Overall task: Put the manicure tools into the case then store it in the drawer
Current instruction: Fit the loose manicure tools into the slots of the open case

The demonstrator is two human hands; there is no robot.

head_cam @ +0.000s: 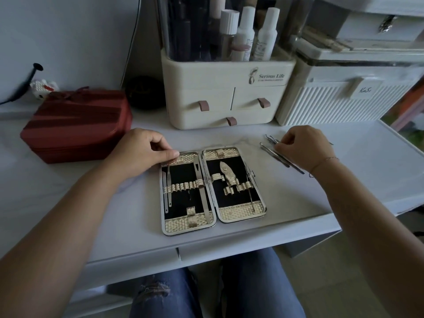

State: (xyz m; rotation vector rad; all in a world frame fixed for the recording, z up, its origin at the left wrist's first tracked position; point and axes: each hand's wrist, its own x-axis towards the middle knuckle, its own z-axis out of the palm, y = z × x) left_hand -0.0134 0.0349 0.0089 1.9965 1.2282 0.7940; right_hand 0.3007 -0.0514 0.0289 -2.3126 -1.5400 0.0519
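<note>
A gold, scale-textured case [212, 154] with black lining lies near a dark red box [78, 125] and cream organizer [227, 95].

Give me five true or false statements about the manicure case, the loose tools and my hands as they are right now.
1. The manicure case lies open on the desk. True.
2. Every tool is in the case. False: loose tools lie right of it.
3. The right hand grips those loose tools. True.
4. The left hand hangs off the desk. False: it holds the case's top left corner.
5. The drawers of the cream organizer are shut. True.
</note>
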